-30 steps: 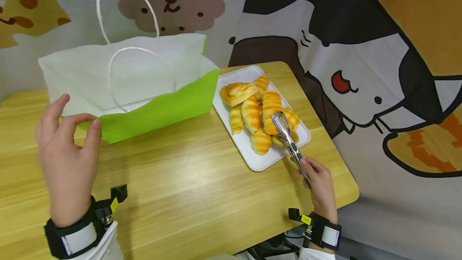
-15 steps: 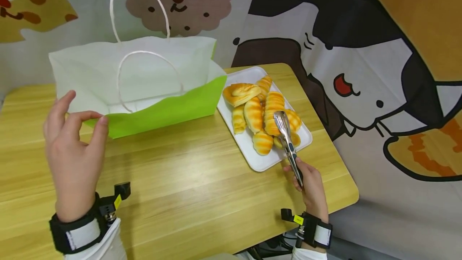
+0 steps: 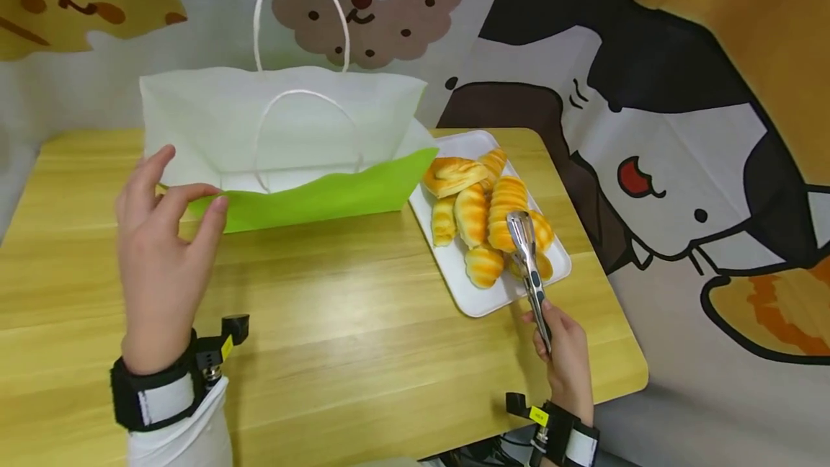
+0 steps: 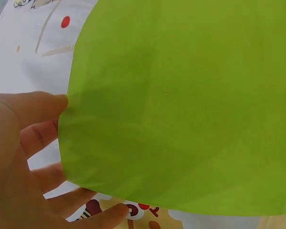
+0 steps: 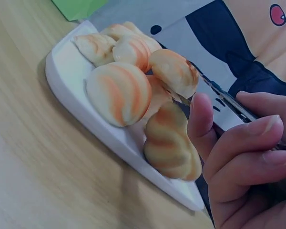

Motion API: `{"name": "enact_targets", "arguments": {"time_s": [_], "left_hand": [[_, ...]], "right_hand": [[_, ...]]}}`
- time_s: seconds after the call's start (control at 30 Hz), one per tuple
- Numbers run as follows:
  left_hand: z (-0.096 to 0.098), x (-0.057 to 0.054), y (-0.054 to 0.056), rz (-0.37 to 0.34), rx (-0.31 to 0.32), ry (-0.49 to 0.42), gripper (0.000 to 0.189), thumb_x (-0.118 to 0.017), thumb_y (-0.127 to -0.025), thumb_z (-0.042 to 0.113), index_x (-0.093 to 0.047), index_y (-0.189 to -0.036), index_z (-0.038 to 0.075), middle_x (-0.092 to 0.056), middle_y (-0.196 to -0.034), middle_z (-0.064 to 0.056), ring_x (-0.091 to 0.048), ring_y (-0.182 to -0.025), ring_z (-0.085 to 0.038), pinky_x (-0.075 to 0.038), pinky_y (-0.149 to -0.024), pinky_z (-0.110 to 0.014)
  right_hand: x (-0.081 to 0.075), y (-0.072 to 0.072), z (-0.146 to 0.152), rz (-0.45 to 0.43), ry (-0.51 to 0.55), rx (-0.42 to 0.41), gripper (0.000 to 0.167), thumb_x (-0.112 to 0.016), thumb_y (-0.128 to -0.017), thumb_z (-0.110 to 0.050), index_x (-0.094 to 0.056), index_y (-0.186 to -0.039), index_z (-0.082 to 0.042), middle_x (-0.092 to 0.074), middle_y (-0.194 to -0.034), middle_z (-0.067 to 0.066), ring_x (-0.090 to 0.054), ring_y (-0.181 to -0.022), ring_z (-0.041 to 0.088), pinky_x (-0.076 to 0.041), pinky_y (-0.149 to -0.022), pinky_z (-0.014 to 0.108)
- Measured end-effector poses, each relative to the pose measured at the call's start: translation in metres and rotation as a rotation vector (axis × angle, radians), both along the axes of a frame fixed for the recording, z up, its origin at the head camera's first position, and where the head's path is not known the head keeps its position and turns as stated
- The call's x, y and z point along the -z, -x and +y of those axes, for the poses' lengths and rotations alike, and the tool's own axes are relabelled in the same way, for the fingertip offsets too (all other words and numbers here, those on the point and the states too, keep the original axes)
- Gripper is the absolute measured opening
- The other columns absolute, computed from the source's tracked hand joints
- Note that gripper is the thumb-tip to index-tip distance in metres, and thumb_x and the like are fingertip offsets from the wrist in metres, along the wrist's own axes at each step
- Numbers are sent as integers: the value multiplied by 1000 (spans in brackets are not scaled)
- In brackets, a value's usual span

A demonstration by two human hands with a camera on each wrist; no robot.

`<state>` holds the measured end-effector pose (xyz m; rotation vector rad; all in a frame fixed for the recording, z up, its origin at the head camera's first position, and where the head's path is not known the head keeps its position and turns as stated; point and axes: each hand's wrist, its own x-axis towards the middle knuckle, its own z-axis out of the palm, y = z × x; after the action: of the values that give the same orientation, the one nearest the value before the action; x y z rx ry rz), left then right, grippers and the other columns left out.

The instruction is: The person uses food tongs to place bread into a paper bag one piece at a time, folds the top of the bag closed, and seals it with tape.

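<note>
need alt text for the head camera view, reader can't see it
A person's right hand holds metal tongs at bread rolls on a white tray, while the left hand pinches the near edge of an open green bag. Tray and bag are on a wooden table before a cartoon-print backdrop.

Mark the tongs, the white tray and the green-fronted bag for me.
Tongs (image 3: 533, 282): head view, on the metal arm, about mid-length.
White tray (image 3: 472, 299): head view, on the bare near corner.
Green-fronted bag (image 3: 324, 200): head view, on the green outer front.
</note>
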<state>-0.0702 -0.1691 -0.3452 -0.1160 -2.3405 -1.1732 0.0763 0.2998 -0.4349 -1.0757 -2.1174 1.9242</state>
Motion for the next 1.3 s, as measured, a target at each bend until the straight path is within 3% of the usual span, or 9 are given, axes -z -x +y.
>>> {"name": "enact_targets", "arguments": {"time_s": [0.17,0.27,0.4,0.53,0.8,1.03,1.3], "left_hand": [[-2,0,0,-6,-12,-26,19,-67,-96,11,-70,-99,-8,-46,-154,-9,-31,-148,-31,-39,-106,-48],[-3,-1,0,-3,-24,-53,20,-67,-96,12,-70,-99,-8,-43,-156,-10,-32,-148,-32,-35,-113,-50],[-1,-2,0,-1,-46,-72,19,-67,-96,12,-70,-99,-7,-36,-161,-5,-29,-150,-23,-27,-122,-47],[2,-1,0,-12,-73,-72,19,-66,-97,13,-69,-100,-5,-30,-164,-1,-24,-152,-15,-28,-122,-43],[0,1,1,-54,-126,-85,22,-65,-98,15,-69,-107,-5,-30,-164,-6,-28,-151,-28,-26,-122,-51],[-2,-1,1,-64,-151,-93,21,-68,-95,12,-67,-104,-7,-41,-159,-3,-38,-144,-33,-32,-115,-55],[1,-1,-1,-62,-142,-115,21,-70,-94,12,-69,-104,-6,-41,-158,-4,-35,-148,-23,-31,-121,-46]], "right_hand": [[-4,1,-5,-18,-15,-7,51,-53,-102,-43,-59,-119,5,-68,-78,-3,-42,-46,7,-33,-40,20],[-4,0,-8,0,-19,-8,48,-54,-102,-42,-62,-115,3,-68,-78,-2,-42,-45,6,-33,-40,20],[-4,-4,-8,13,-2,9,46,-54,-102,-41,-62,-115,3,-68,-77,-3,-42,-45,6,-33,-39,19],[-3,-6,-8,18,15,15,53,-55,-101,-41,-58,-121,7,-68,-78,-3,-42,-45,6,-33,-39,19],[-8,-2,-9,30,-13,15,44,-54,-101,-41,-65,-113,-1,-67,-77,-3,-42,-44,7,-32,-38,20],[-24,3,-4,88,-36,-2,31,-57,-101,-38,-70,-101,-10,-65,-74,-2,-41,-45,9,-28,-39,25],[-54,8,0,206,-67,-11,28,-59,-101,-30,-69,-102,-4,-63,-71,0,-38,-44,12,-20,-43,33]]}}
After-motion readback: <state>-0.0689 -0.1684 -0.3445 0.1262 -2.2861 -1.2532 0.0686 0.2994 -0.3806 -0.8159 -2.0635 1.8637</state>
